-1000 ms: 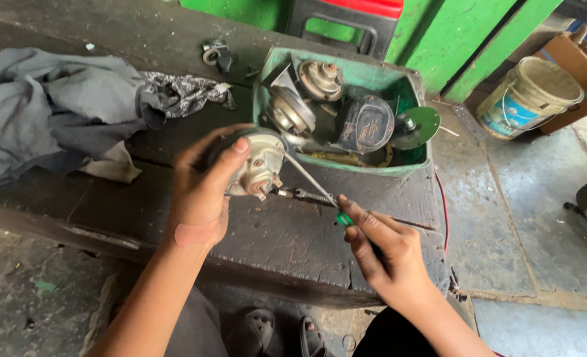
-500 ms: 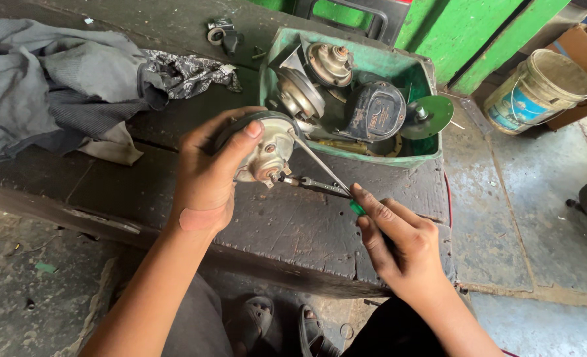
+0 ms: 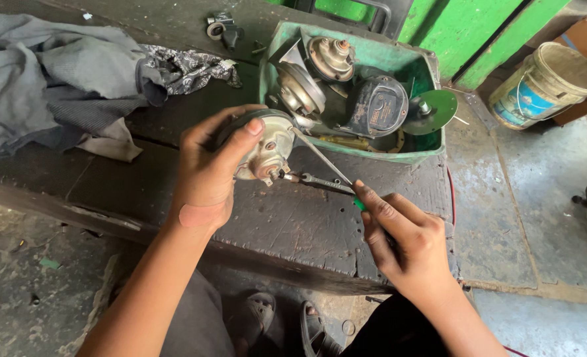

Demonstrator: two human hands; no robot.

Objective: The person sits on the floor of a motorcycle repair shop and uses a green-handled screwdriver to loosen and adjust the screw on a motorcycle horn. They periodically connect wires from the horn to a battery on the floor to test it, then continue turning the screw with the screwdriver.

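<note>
Round metal horn (image 3: pixel 264 142) now higher off the bench (image 3: pixel 174 198), closer to the green tray (image 3: pixel 346 152).

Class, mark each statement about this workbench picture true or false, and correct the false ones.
1. The left hand grips a round metal horn. True.
2. The right hand holds a hammer. False: it holds a screwdriver with a green handle, its tip at the horn.
3. The green tray holds several round parts. True.
4. The grey cloth lies inside the tray. False: it lies on the bench, left of the tray.
5. A bucket stands on the floor at right. True.
</note>
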